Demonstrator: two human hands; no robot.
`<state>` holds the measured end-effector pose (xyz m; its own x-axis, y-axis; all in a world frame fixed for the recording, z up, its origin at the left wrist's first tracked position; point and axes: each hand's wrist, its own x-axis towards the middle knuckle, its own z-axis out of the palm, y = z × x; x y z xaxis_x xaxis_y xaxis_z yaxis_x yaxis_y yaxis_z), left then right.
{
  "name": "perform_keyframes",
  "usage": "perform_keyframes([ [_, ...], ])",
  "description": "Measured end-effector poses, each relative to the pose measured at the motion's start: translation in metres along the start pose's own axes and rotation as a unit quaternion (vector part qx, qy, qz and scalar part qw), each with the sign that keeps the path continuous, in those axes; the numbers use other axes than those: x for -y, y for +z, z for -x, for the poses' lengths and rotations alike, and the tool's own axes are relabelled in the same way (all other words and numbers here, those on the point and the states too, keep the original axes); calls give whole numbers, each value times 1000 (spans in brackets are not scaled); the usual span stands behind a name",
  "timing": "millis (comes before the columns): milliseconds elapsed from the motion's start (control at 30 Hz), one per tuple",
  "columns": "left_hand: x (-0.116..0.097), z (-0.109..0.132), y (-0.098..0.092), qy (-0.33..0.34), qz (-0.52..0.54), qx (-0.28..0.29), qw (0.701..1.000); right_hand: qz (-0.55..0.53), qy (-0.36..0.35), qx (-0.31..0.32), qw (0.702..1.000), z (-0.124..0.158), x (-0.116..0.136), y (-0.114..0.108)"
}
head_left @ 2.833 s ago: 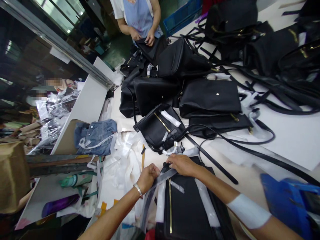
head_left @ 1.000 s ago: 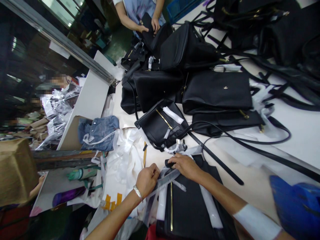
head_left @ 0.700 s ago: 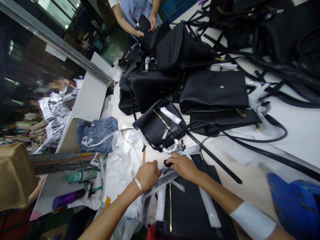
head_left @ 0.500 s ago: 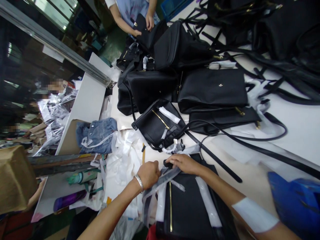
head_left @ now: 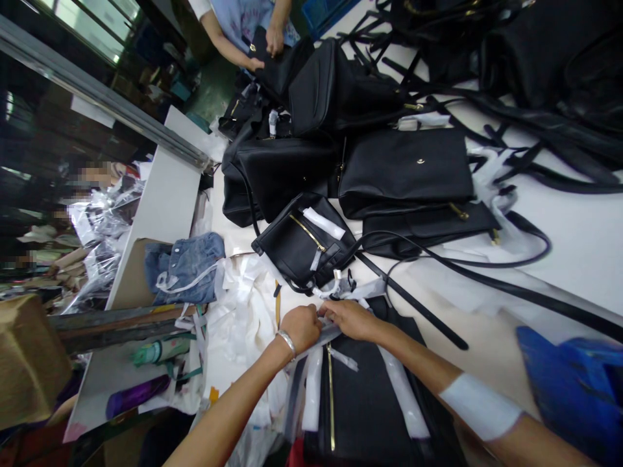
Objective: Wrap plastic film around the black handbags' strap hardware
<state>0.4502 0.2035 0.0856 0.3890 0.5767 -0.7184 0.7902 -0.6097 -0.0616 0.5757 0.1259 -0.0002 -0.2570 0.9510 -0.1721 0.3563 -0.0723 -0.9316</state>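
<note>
A black bag point(head_left: 367, 395) with a gold zipper lies in front of me, its two straps wrapped in white film. My left hand point(head_left: 302, 327), with a silver bangle on its wrist, is closed on a clear plastic strip point(head_left: 328, 334) at the bag's far end. Beside it, my right hand point(head_left: 351, 319) pinches at the same spot, fingertips meeting the left hand's. Exactly what lies between the right fingertips is hidden. Just beyond both hands is a smaller black bag point(head_left: 306, 240) with a gold zipper and a white-wrapped strap.
Several black bags point(head_left: 406, 168) fill the table's far side, with long straps point(head_left: 418, 308) trailing right. White wrapping strips point(head_left: 243, 311) and a blue denim bag point(head_left: 187, 266) lie left. A blue object point(head_left: 574, 389) is at right. Across the table, a co-worker's hands point(head_left: 272, 42) handle a black bag.
My left hand has moved slightly right and up, and the two hands now meet at the strip. The black piece seen under my right fingers is now covered.
</note>
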Motion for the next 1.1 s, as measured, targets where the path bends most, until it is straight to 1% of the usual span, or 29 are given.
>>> perform_keyframes([
  [100,-7,-9,3,-14,6,16,1000,72,3,1,997,2,-2,3],
  [200,-13,-18,7,-20,22,21,999,124,12,8,992,4,3,7],
  [233,-13,-20,8,-22,29,19,999,135,14,2,991,6,5,7],
  [300,-12,-22,10,-23,49,11,998,156,11,-34,987,12,11,4],
  [367,-8,-24,11,-23,77,3,997,173,-11,-76,982,22,19,-1],
  [400,-5,-25,12,-22,94,0,995,176,-29,-86,980,28,23,-2],
  [467,0,-27,15,-14,137,-4,990,177,-63,-82,979,39,30,-2],
  [500,3,-29,17,-8,163,-4,987,182,-72,-78,978,43,33,1],
  [567,6,-31,22,6,228,-2,974,204,-64,-87,973,45,38,10],
  [667,10,-27,27,28,343,4,939,252,-11,-119,960,35,42,29],
  [767,23,-8,30,53,447,-2,893,283,26,-128,950,21,42,39],
  [833,39,14,33,67,496,-22,865,266,26,-133,954,15,39,40],
  [900,60,39,41,82,538,-24,838,220,28,-146,964,13,36,38],
  [933,72,53,48,92,560,-4,823,194,33,-155,968,12,34,38],
  [1000,94,81,64,111,597,72,791,161,50,-173,970,11,30,38],
  [1100,118,124,92,125,642,184,734,168,69,-194,964,9,30,39],
])
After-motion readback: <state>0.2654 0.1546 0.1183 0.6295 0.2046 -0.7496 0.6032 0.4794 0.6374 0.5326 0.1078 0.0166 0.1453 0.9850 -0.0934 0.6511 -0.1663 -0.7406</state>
